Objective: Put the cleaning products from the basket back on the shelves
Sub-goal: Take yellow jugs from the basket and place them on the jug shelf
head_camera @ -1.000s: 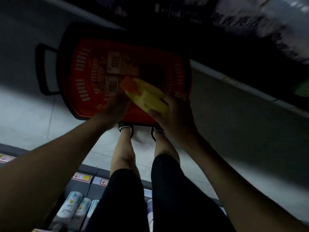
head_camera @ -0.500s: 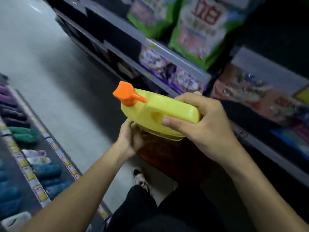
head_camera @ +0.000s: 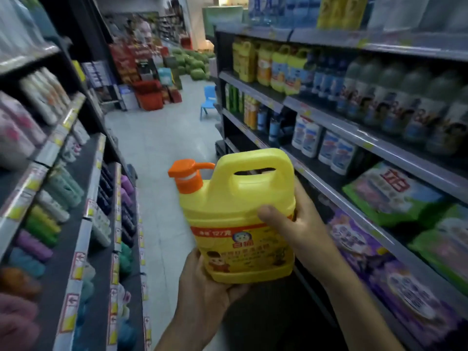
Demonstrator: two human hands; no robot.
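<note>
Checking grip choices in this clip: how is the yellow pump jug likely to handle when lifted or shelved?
Probably heavy for its size: the left hand cups the yellow jug from below while the right hand grips its side. Its moulded walls look stiff. The broad base should stand steady.

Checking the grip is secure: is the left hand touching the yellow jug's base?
Touching. The head view shows the left hand cupped under the yellow jug, pressed against its bottom edge; the right hand grips its side.
</note>
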